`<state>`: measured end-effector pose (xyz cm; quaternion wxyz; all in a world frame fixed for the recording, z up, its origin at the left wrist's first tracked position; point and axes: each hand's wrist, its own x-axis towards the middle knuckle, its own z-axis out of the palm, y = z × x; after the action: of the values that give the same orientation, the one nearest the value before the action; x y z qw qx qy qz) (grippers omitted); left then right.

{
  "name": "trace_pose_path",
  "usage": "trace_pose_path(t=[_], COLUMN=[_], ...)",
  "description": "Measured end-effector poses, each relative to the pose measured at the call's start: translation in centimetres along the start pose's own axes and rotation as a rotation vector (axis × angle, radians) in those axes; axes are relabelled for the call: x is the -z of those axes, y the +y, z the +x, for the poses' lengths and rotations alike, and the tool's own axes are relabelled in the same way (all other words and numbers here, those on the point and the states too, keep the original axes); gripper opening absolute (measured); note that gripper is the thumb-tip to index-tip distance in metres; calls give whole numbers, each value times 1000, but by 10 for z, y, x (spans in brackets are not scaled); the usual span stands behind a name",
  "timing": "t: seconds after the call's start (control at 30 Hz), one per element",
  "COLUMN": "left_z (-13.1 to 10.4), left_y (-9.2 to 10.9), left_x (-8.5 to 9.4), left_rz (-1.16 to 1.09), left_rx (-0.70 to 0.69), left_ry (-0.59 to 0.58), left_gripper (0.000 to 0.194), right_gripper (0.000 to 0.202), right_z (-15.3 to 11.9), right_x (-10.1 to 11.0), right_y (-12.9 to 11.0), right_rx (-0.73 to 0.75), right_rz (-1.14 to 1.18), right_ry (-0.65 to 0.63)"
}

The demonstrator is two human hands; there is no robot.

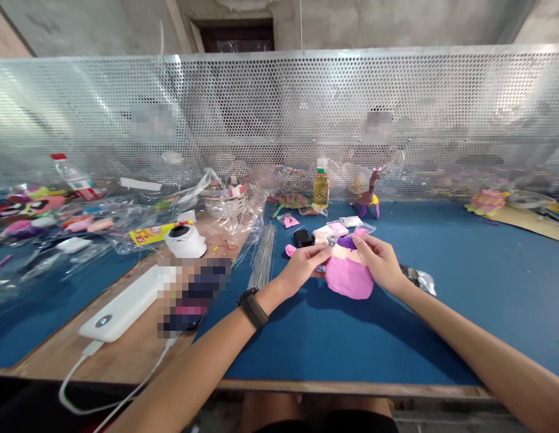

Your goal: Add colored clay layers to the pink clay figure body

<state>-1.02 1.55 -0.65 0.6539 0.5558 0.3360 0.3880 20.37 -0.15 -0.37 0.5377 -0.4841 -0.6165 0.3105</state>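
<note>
Between my two hands a flattened piece of modelling clay (349,278) hangs above the blue table; it is pink below, with a cream band and purple at the top. My left hand (306,264), with a dark watch on the wrist, pinches its left edge. At its upper right edge, my right hand (379,257) grips with thumb and fingers. Just behind the hands lie small bags of pink and white clay (338,228) and a black lump (303,238). A bundle of thin metal wires (262,255) is left of my left hand.
Toward the back stand a bottle of yellow liquid (321,185) and a clay animal figure (369,195). Leftward are a white power bank (128,304) with a cable, a white roll (186,242) and a plastic-wrapped basket (225,201). A perforated metal screen (279,120) closes off the back.
</note>
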Motion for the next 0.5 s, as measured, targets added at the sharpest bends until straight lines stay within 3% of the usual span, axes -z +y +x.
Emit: trace_pose_path(t=[0.23, 0.5], left_z=[-3, -4], left_y=[7, 10], left_x=[-3, -5], left_rz=[24, 104], left_rx=[3, -26], left_ry=[-31, 11], left_gripper=[44, 35], right_gripper=[45, 46], right_z=[-1, -2], right_x=[0, -1], right_y=[-1, -1], right_rx=[-4, 7], right_rz=[11, -29], right_ry=[-23, -36])
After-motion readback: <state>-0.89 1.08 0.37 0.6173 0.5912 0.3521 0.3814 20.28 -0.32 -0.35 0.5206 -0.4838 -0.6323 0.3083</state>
